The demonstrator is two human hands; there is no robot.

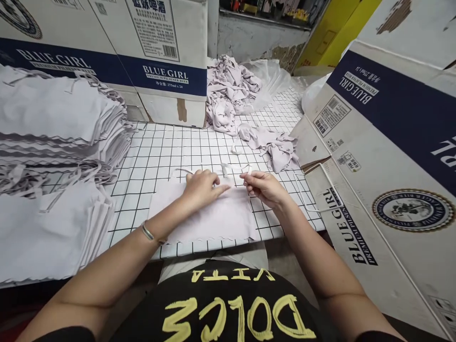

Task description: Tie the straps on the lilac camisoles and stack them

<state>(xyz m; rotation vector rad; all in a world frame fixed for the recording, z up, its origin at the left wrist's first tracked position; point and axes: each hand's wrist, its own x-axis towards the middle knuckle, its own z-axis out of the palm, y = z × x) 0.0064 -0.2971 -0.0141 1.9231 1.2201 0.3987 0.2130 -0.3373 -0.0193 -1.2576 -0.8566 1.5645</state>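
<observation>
A flat, pale pinkish-white piece of cloth (221,218) with a wavy near edge lies before me on the table. My left hand (203,187) rests on its upper part, thumb held away from the bent fingers, gripping nothing that I can see. Just past the cloth's upper right corner, my right hand (263,187) is closed in a pinch on a thin pale strap (249,169). More of the narrow strap lies along the far edge of the cloth, partly hidden behind my left fingers.
Stacks of similar cloth pieces with straps (46,109) stand on the left. Crumpled fabric strips (231,90) are heaped at the back, with a smaller bunch (278,147) nearer. Printed cartons, one behind (171,111) and one at right (356,190), flank the grid-patterned table (160,147).
</observation>
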